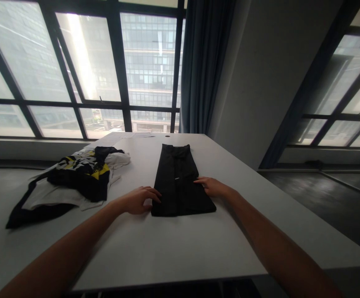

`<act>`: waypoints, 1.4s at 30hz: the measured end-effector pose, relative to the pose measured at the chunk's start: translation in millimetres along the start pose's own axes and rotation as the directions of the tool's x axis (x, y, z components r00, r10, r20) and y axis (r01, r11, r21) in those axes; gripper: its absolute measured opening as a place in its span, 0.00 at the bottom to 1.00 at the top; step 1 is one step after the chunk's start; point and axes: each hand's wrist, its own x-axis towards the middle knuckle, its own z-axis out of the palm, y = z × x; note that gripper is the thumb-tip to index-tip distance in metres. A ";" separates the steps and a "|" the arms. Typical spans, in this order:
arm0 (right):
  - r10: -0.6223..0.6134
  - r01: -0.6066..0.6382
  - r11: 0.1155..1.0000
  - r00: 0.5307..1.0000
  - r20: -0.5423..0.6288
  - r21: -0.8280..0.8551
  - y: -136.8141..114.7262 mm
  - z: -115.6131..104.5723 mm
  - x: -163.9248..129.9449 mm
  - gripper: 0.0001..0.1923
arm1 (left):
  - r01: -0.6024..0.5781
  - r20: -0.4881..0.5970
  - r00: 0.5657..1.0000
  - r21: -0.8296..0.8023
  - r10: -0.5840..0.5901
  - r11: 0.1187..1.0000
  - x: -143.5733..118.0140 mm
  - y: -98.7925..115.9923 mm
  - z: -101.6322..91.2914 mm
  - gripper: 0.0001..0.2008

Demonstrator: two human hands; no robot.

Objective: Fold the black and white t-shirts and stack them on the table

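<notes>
A black garment (176, 178), folded lengthwise into a long narrow strip, lies flat on the white table (173, 248) in front of me. My left hand (141, 199) rests at its near left edge, fingers curled against the fabric. On the near right side, my right hand (212, 187) lies flat with its fingertips on the cloth. Neither hand has lifted the garment.
A crumpled pile of black, white and yellow clothes (71, 180) lies on the table to the left. Papers (120, 137) sit at the far end near the windows. A blue curtain (203, 66) hangs behind. The table's right edge drops to a dark floor (331, 198).
</notes>
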 end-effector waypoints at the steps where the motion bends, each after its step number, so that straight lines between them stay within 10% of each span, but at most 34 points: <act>1: -0.042 0.042 0.999 0.999 -0.029 -0.009 -0.1 7.3 5.7 0.29 | 0.003 0.008 1.000 0.012 -0.003 1.000 -0.9 3.7 -2.7 0.19; 9: -0.260 0.270 0.953 0.962 -0.087 0.137 -7.3 13.3 19.7 0.25 | -0.198 -0.030 0.980 -0.151 0.195 0.969 -6.4 13.0 -1.9 0.08; 20: -0.112 0.091 0.983 0.986 0.123 0.161 -14.5 -27.9 -17.2 0.14 | -0.064 -0.024 0.998 -0.170 0.061 0.983 -8.5 -15.8 5.1 0.15; 28: -0.297 0.164 0.864 0.929 0.220 0.475 -24.1 -38.3 -23.1 0.07 | -0.128 -0.128 0.988 -0.367 0.086 0.921 -6.1 -13.6 0.2 0.11; 35: 0.235 -0.322 0.692 0.947 0.219 0.646 -21.5 -15.5 -5.8 0.14 | 0.109 -0.303 0.802 -0.774 -0.515 0.624 17.7 -34.3 28.4 0.27; 42: 0.261 -0.296 0.715 0.954 0.150 0.634 -15.7 -12.5 -4.5 0.30 | 0.258 -0.326 0.821 -0.522 -0.469 0.813 10.5 -24.1 22.7 0.31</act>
